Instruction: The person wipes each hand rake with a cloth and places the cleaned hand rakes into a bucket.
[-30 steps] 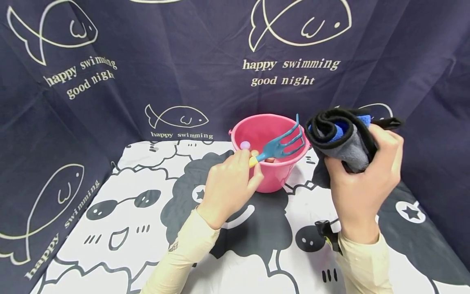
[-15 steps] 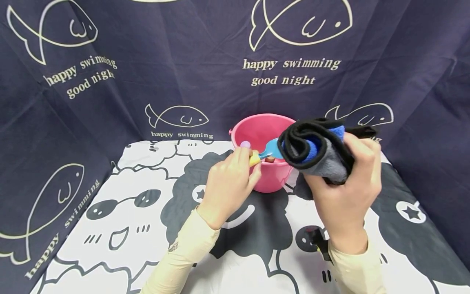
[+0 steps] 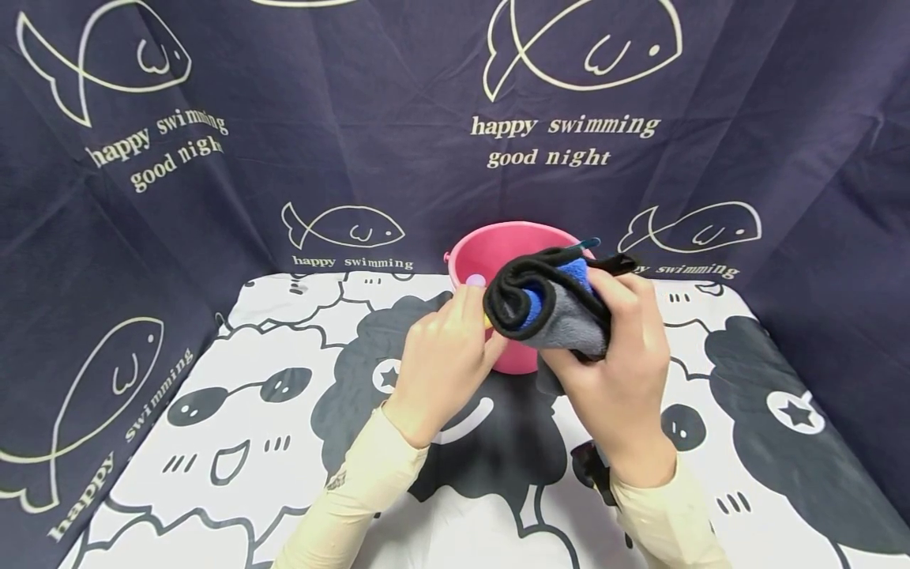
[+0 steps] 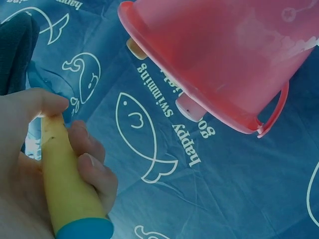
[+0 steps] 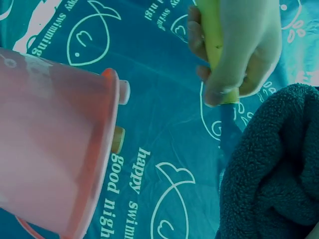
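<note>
My left hand grips the yellow handle of a small hand rake with blue tines, in front of the bucket. In the head view the rake is mostly hidden behind the cloth; one blue tine tip shows above it. My right hand holds a rolled cloth, grey and blue with black edging. The roll's end is right at my left thumb in the head view, overlapping the rake's metal-shaped blue head. The right wrist view shows the cloth over the blue neck of the rake.
A pink bucket stands upright behind both hands, partly covered by the cloth. Rounded ends of a lilac thing and a tan thing poke above its rim. A sheep-print sheet covers the table; dark fish-print curtains surround it.
My right hand has moved left with the rolled cloth, from beside the bucket to over the rake and the bucket's front. My left hand stays in place with the rake.
</note>
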Demonstrator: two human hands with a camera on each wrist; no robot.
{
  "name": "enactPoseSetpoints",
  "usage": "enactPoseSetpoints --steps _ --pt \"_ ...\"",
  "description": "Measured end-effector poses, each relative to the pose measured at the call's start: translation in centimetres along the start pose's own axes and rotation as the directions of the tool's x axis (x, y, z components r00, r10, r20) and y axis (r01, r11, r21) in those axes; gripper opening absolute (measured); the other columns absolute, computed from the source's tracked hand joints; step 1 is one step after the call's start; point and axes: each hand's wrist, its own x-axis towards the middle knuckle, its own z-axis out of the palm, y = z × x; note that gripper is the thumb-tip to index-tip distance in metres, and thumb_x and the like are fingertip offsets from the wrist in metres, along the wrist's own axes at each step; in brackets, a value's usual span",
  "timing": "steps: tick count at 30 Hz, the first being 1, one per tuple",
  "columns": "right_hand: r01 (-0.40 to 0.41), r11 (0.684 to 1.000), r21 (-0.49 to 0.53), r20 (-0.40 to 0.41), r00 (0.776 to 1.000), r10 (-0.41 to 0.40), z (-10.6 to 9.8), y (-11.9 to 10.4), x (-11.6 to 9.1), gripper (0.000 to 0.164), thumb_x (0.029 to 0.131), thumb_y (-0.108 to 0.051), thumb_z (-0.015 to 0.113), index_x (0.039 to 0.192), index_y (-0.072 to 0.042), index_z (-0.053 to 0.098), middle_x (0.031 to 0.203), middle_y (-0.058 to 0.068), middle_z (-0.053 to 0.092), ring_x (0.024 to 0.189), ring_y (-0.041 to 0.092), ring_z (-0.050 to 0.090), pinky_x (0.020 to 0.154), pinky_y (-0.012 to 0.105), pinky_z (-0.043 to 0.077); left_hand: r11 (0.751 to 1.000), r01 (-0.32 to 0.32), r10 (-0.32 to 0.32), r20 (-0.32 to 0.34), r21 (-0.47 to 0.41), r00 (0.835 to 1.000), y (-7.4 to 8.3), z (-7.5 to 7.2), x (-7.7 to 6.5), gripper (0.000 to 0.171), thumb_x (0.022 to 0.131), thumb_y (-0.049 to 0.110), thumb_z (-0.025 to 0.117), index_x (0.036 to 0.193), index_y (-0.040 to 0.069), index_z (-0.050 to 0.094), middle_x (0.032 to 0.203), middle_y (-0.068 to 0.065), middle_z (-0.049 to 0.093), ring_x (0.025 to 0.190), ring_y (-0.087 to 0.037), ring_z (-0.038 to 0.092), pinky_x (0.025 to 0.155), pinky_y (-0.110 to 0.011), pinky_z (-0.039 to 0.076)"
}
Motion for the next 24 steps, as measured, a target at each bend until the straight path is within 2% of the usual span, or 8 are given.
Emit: enactPoseSetpoints --steps 10,18,24 --pt "0.035 0.994 -0.104 0.071 0.997 -0.027 0.44 0.54 -0.35 0.051 0.066 -0.013 0.075 0.113 0.001 0.060 0.099 0.028 0.064 0.090 0.039 0.058 0.079 0.053 0.046 0.999 -0.020 0.021 0.002 -0.047 1.000 0.04 -0.31 -0.57 0.026 0.085 0.017 0.059 0.105 0.001 0.052 0.056 -0.001 0.055 0.046 -0.015 0.053 0.037 -0.031 0.047" --pt "-0.004 0.985 -0.175 0.119 0.993 0.025 0.61 0.74 -0.46 0.051 0.069 -0.011 0.070 0.118 0.000 0.058 0.102 0.028 0.063 0.093 0.040 0.057 0.081 0.056 0.045 0.997 -0.065 0.066 -0.011 0.037 0.998 0.20 -0.57 -0.46 0.018 0.083 0.018 0.061 0.094 0.004 0.058 0.064 -0.001 0.064 0.051 -0.015 0.061 0.040 -0.029 0.051" --pt "-0.029 0.981 -0.190 0.131 0.990 0.054 0.70 0.61 -0.43 0.053 0.069 -0.010 0.070 0.120 -0.001 0.057 0.105 0.027 0.063 0.098 0.039 0.056 0.080 0.056 0.038 0.994 -0.090 0.092 -0.029 0.059 0.995 0.23 -0.57 -0.36 0.010 0.085 0.018 0.060 0.086 0.008 0.058 0.064 0.000 0.064 0.056 -0.013 0.063 0.042 -0.028 0.053"
